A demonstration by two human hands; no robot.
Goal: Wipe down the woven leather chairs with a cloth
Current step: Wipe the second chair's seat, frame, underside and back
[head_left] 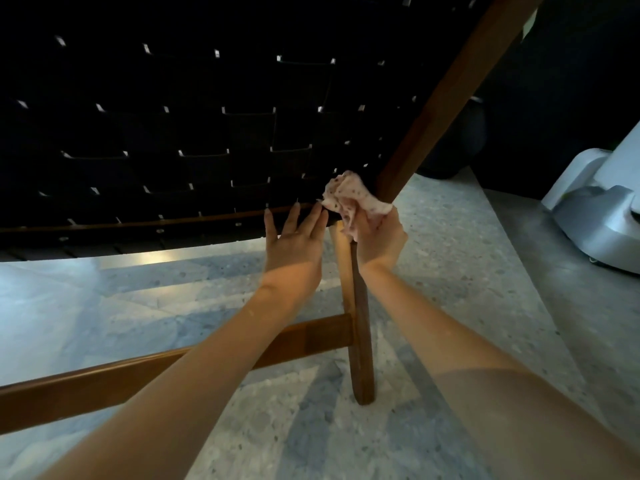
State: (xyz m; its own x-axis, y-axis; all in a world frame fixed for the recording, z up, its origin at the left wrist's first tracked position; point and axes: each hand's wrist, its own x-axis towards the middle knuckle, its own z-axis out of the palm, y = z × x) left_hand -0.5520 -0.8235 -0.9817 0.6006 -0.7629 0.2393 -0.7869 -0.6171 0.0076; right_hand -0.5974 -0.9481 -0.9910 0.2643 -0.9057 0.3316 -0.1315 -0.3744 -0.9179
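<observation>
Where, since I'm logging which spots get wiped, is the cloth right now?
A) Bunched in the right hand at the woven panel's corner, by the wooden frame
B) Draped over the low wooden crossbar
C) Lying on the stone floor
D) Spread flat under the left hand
A: the right hand grips the bunched cloth against the corner of the woven panel, beside the wooden frame. The left hand touches the rail, holding no cloth.

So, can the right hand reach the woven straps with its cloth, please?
Probably yes: the right hand holds the cloth at the corner of the woven straps, nothing between; the left hand rests alongside.
</observation>
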